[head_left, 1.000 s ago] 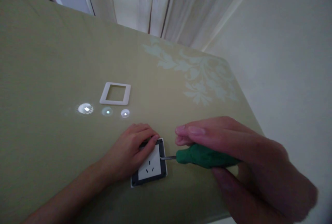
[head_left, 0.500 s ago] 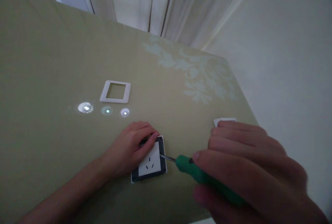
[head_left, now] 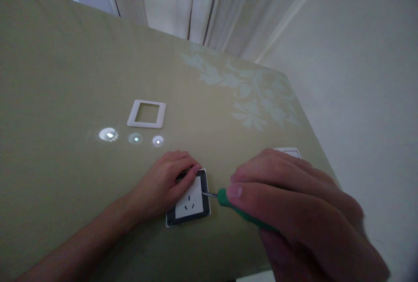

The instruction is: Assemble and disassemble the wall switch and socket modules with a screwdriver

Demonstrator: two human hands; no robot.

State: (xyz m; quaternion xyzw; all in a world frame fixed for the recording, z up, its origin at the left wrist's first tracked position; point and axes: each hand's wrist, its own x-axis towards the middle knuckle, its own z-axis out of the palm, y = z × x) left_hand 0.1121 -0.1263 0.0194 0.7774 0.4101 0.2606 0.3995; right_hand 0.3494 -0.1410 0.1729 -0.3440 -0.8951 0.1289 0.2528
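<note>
Plainly, the table (head_left: 81, 68) spreads out under and beyond both hands, which are well apart. The right hand (head_left: 294, 190) is closed around a green screwdriver (head_left: 225, 198); the left hand (head_left: 170, 181) is clamped over the far-left part of a socket (head_left: 189, 208), presumably to stop it sliding while the right side stays free for the blade. The screwdriver's long axis runs sideways out of the right hand, its shaft pointing left to the socket's right border; whether it sits in a screw is too small to tell. The socket, squarish without a clear long axis, lies face up between the hands. Beyond the left hand, a white frame (head_left: 146, 124) lies flat.
</note>
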